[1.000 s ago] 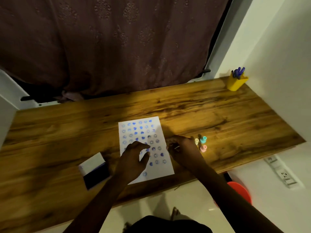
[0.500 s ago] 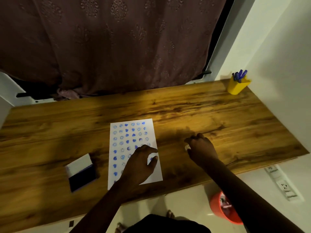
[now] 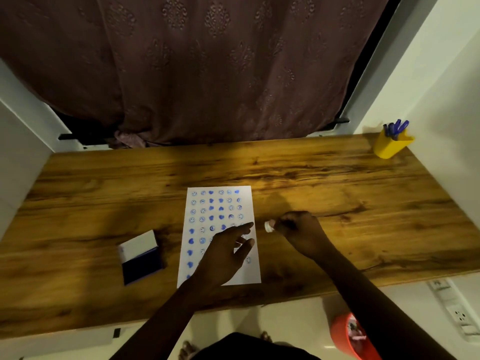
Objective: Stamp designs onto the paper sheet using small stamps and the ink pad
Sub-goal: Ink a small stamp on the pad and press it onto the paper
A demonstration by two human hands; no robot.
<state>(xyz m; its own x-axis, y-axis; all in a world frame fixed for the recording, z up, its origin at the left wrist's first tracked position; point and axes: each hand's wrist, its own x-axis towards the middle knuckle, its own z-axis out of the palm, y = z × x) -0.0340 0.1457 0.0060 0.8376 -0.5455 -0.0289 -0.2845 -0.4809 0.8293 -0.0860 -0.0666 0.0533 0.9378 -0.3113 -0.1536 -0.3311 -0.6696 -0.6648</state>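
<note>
A white paper sheet (image 3: 245, 201) lies on the wooden desk (image 3: 337, 193), covered with rows of blue stamped hearts and smiley faces. My left hand (image 3: 224, 253) rests flat on its lower half, fingers spread, holding nothing. My right hand (image 3: 298, 229) hovers just right of the sheet's edge, pinching a small white stamp (image 3: 268, 226) that points toward the paper. An open ink pad (image 3: 141, 257) with a white lid and dark blue pad sits to the left of the sheet. The other small stamps are out of sight.
A yellow pen holder (image 3: 391, 145) with blue pens stands at the desk's far right corner. A dark curtain (image 3: 207, 61) hangs behind the desk. On the floor at the right is an orange bin (image 3: 350, 336), and a wall socket strip (image 3: 454, 310) is beside it.
My right hand went right to the small stamps, then came back toward the sheet holding a white stamp. My left hand stayed pressed on the paper. The camera view shifted.
</note>
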